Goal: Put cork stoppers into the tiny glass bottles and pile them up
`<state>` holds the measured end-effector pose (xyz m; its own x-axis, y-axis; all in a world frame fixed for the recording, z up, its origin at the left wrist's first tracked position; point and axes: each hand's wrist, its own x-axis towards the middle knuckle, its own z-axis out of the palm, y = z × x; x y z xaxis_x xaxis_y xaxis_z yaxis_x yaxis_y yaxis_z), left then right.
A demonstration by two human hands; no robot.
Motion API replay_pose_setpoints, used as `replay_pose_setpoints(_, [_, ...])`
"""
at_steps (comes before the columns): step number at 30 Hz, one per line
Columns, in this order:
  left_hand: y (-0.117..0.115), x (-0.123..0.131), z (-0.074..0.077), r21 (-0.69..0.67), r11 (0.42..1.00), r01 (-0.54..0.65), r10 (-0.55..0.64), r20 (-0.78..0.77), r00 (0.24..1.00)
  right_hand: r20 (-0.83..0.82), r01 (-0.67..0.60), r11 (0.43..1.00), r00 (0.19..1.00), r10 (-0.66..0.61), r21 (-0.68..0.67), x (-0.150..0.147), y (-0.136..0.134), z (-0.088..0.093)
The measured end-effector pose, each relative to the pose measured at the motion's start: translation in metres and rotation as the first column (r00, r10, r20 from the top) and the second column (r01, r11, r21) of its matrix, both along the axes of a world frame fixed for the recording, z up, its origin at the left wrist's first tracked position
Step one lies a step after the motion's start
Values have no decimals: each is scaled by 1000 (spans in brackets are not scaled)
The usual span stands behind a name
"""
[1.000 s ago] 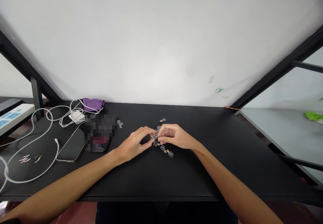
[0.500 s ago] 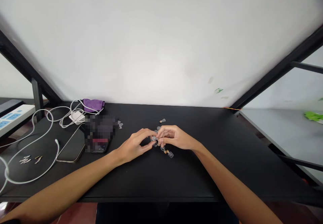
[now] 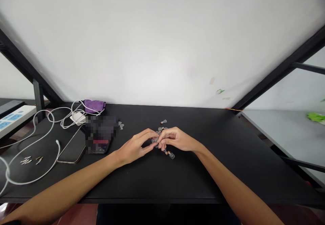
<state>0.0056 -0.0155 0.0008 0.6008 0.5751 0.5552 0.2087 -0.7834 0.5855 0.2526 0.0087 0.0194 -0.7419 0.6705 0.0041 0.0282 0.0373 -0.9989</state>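
My left hand and my right hand meet over a pile of tiny clear glass bottles with cork stoppers on the black table. Fingertips of both hands are closed round a small glass bottle, partly covered by the fingers. More small corked bottles lie just behind the fingers. One square-bodied corked bottle rests in front of my right hand. Another lone corked bottle lies farther back, apart from the pile.
Left of my hands lie a black phone, a second phone and a few clear pieces. A white cable, a white charger, a purple pouch, small metal bits and a power strip are farther left.
My fingertips have drawn closer together, and the bottle between them is more covered. Bottles behind my right hand show more. The forearms have barely moved.
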Motion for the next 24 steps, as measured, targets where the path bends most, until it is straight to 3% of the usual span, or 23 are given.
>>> replay_pose_setpoints(3, [2, -3, 1, 57, 996, -75, 78, -49, 996, -12, 56, 998, 998, -55, 24, 5, 4, 0])
replay_pose_setpoints(6, [8, -10, 7, 124, 972, -201, 212, -80, 974, -39, 203, 973, 979, -200, 113, 15, 9, 4])
replay_pose_setpoints(8, [14, -18, 17, 148, 963, -225, 247, -148, 958, -65, 304, 936, 953, -297, 179, 24, 14, 7])
replay_pose_setpoints(11, [22, -29, 33, 155, 978, -138, 187, -366, 912, -76, 382, 890, 924, -375, 250, 36, 20, 10])
replay_pose_setpoints(15, [33, -45, 43, -90, 976, -196, 124, -513, 850, -21, 397, 866, 911, -411, 304, 45, 24, 10])
replay_pose_setpoints(20, [48, -61, 32, -311, 941, -131, -67, -552, 831, 133, 283, 910, 933, -334, 303, 49, 23, 11])
replay_pose_setpoints(24, [53, -64, 24, -368, 925, -92, -130, -535, 835, 243, 185, 951, 938, -246, 248, 51, 20, 14])
